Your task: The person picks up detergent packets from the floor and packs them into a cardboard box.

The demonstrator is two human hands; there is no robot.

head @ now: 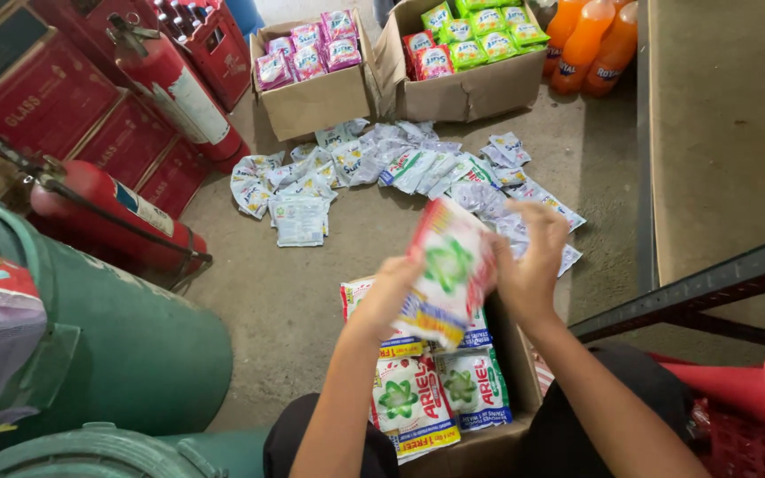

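Both my hands hold one stack of white detergent sachets [447, 265] with a green emblem, raised above an open cardboard box [480, 447] between my knees. My left hand [391, 292] grips the stack's lower left edge. My right hand [531, 261] grips its right side, blurred by motion. Inside the box lie more of the same sachets [436, 394], laid flat. A heap of loose pale sachets [382, 173] is spread on the concrete floor beyond my hands.
Two open cartons stand at the back, one with pink packets [307, 53], one with green packets [475, 31]. Orange drink bottles [591, 44] back right. Red fire extinguishers [117, 212] and green drums [108, 345] left. A red basket [754, 407] and a dark metal bar [692, 288] right.
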